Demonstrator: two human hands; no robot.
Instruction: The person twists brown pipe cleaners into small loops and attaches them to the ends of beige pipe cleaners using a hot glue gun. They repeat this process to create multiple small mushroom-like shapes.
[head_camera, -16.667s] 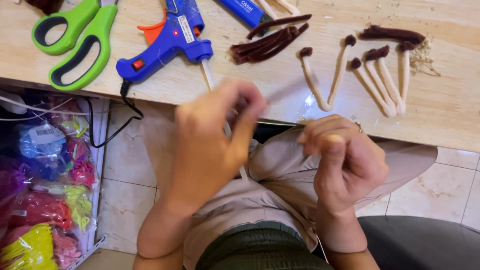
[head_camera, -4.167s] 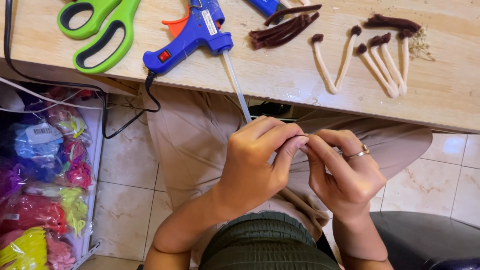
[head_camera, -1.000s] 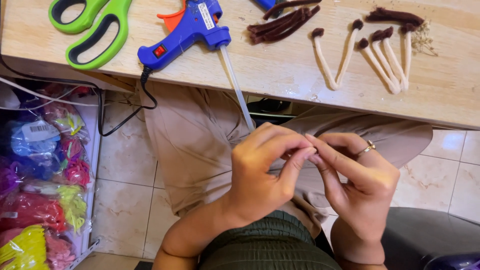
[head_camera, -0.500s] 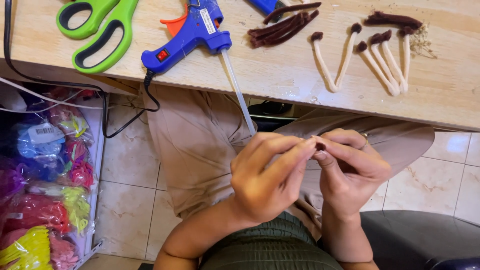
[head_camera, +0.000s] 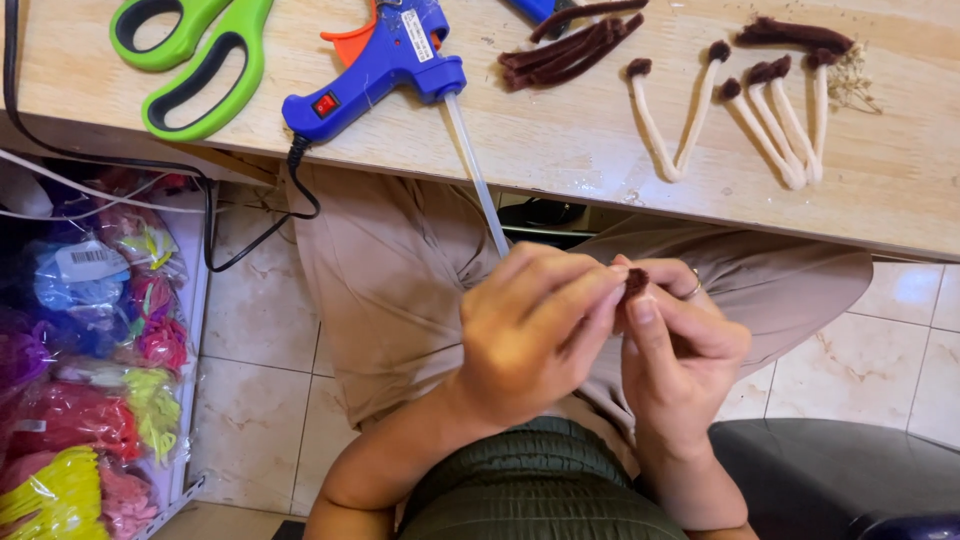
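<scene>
Right now both hands meet above the lap, below the desk (head_camera: 560, 160) edge. The left hand (head_camera: 535, 335) and right hand (head_camera: 680, 355) are each closed, pinching the same small dark brown fuzzy tip (head_camera: 636, 281) between thumbs and fingers, seemingly rolling or pressing it into shape. Carrying on would likely call for a steady pinch and small turns, since the piece is tiny. It looks tufted, soft and dark; whatever stem it has is hidden. Similar brown-tipped cream stems (head_camera: 770, 110) lie on the desk beside a blue glue gun (head_camera: 385, 65) and green scissors (head_camera: 195, 55).
</scene>
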